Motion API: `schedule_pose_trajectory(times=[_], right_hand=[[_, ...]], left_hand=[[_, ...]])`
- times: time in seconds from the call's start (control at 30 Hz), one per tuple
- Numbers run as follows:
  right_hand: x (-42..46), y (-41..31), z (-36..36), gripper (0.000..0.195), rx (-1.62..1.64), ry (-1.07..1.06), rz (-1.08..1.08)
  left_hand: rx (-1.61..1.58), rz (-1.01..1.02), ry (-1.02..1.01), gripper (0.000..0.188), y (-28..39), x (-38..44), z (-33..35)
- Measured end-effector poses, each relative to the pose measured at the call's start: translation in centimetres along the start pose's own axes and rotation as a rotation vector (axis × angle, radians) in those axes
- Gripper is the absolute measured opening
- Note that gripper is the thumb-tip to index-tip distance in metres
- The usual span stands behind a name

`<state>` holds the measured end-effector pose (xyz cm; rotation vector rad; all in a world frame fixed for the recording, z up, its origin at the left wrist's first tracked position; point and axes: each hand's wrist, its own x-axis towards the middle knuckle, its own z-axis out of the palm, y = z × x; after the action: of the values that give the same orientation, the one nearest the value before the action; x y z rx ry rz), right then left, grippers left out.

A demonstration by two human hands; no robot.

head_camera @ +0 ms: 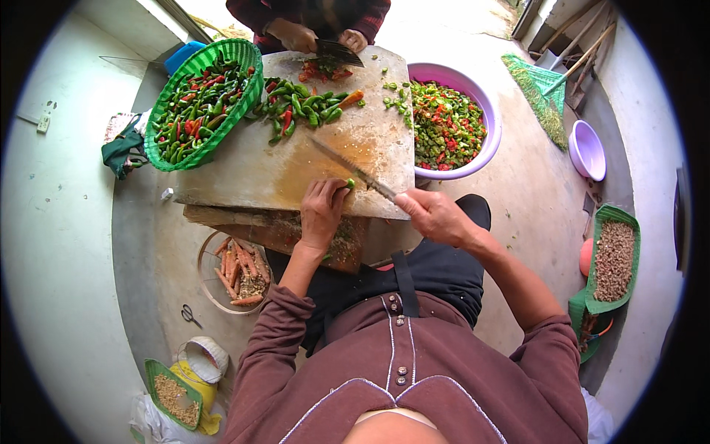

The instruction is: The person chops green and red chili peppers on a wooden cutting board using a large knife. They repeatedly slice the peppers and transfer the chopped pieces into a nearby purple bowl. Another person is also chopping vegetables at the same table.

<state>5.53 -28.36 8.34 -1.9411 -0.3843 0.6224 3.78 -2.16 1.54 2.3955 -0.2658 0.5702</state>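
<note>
My left hand [323,211] rests at the near edge of a stained wooden tabletop [238,177], fingers curled around a green chili pepper [350,183] of which only the end shows. In my right hand [435,213] is the handle of a long knife [352,168]; its blade points up and left over the board, apart from the pepper. Beyond the blade lies a heap of whole green and red chili peppers [313,105]. A purple basin [495,125] full of chopped peppers [446,127] stands beside the board's right edge.
Across the table a person's gloved hands [297,38] work a cleaver [338,53] over chopped red peppers. A green woven basket [257,83] of whole chilies sits at the left. Below are a round basket [206,283] of corn cobs and scissors [190,314] on the floor.
</note>
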Motion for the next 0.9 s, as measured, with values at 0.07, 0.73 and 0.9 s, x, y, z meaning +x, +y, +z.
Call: schedule_pose_trajectory(times=[0.07, 0.73, 0.9], right_hand=[[-0.3, -0.6, 0.6, 0.043, -0.139, 0.008, -0.098], [2.5, 0.1, 2.4, 0.043, -0.174, 0.041, -0.149], [0.8, -2.4, 0.9, 0.043, -0.177, -0.025, -0.058]], left_hand=[[0.043, 0.017, 0.03, 0.015, 0.1, -0.3, 0.3], [0.089, 0.039, 0.15, 0.012, -0.2, -1.2, 1.3], [0.083, 0.043, 0.142, 0.011, 0.3, -0.9, 1.1]])
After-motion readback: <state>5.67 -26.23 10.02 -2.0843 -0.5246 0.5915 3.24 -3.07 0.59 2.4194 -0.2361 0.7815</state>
